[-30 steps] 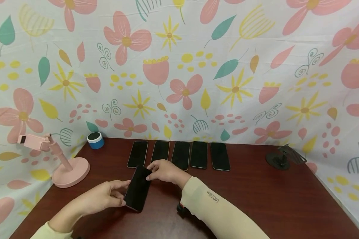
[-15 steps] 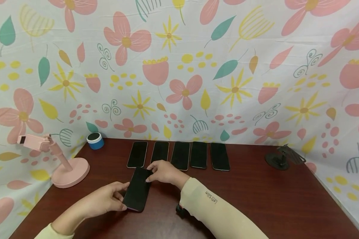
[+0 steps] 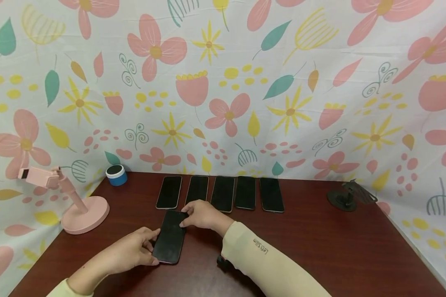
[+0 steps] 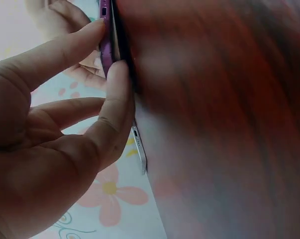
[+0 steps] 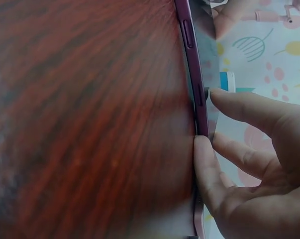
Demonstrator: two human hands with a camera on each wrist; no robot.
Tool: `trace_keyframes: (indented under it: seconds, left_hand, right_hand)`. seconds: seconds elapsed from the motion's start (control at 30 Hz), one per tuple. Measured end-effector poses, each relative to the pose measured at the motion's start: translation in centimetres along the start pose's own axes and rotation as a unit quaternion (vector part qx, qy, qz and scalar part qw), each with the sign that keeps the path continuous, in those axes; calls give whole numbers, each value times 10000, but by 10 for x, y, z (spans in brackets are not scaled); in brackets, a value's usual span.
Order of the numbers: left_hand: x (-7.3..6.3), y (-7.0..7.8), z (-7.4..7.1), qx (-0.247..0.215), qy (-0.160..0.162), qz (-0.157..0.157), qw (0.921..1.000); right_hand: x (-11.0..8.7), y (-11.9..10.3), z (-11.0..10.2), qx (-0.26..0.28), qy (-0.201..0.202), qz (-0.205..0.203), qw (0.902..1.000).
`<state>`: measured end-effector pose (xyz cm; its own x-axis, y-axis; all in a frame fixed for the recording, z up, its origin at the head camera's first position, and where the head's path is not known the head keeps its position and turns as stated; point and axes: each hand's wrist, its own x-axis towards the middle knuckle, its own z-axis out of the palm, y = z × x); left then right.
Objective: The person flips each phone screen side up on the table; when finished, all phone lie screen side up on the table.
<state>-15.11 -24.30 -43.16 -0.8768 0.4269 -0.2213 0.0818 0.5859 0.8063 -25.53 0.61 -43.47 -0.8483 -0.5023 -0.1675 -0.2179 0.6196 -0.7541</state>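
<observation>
A smartphone with a black screen (image 3: 169, 238) and a purple frame lies face up, close over the table in front of the row. My left hand (image 3: 131, 251) holds its lower left side; the left wrist view shows the thumb and a finger pinching the purple bottom edge (image 4: 106, 47). At the upper right corner my right hand (image 3: 204, 215) pinches the phone between thumb and fingers. In the right wrist view, the side buttons show along the purple side edge (image 5: 193, 59). Behind it, several black-screened phones stand side by side in a row, among them the leftmost phone (image 3: 169, 192).
A pink phone stand (image 3: 84, 214) is on the left, with a blue and white round tub (image 3: 116, 175) behind it. On the right is a black stand (image 3: 345, 200). A floral cloth (image 3: 223, 82) rises behind the dark red table (image 3: 319, 247).
The phone has tilted down flatter toward the table between my hands, its lower end settling slightly. Both hands keep their hold. The phones in the row have not moved.
</observation>
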Motion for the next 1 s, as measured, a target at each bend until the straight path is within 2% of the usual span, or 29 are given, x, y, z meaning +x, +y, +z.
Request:
trace_keyframes:
  seconds: [0.23,0.43,0.77,0.9,1.0]
  left_hand:
    - [5,-3,1,523,44,186,9984]
    - [6,-2,3,413,15,64,9991]
    - [17,-1,-1,661,-139,88,9977]
    - [16,-3,-4,668,-128,105,9976]
    - [14,-3,-9,771,-20,195,9968]
  right_hand:
    - [1,-1,3,-182,-77,-50,9998]
    - [-1,1,5,-210,-114,-177,9996]
    - [-2,10,-3,-13,-174,-120,9998]
    - [-6,10,-11,175,-338,-104,9992]
    - [-16,7,-26,145,-546,-262,9981]
